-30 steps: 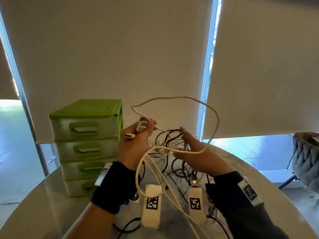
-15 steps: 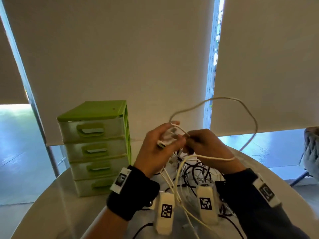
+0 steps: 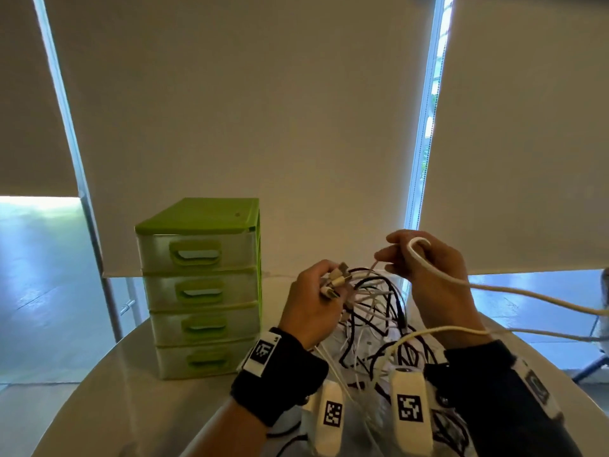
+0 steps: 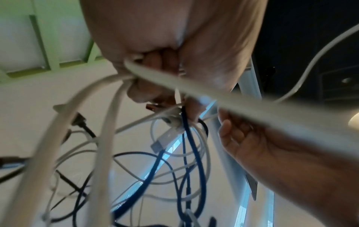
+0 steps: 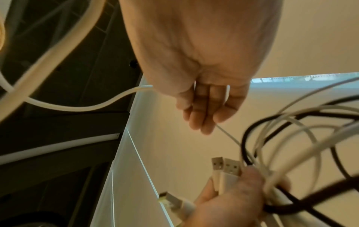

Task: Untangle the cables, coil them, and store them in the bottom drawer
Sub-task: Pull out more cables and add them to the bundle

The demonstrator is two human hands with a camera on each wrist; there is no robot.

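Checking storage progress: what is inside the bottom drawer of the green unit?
The bottom drawer is closed, and its frosted front hides the contents. The cables are still tangled on the table, with the left hand and right hand holding strands.

Left hand [image 3: 311,301] is fisted (low, near chest), right hand [image 3: 428,268] raised higher, fingertips pinching.

round table [image 3: 99,407], drawer unit [image 3: 201,288], tangled cables [image 3: 372,328]

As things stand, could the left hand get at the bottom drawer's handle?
Probably not yet: the left hand grips a bundle of cable plugs. The path to the bottom drawer looks free, but the grip is occupied.
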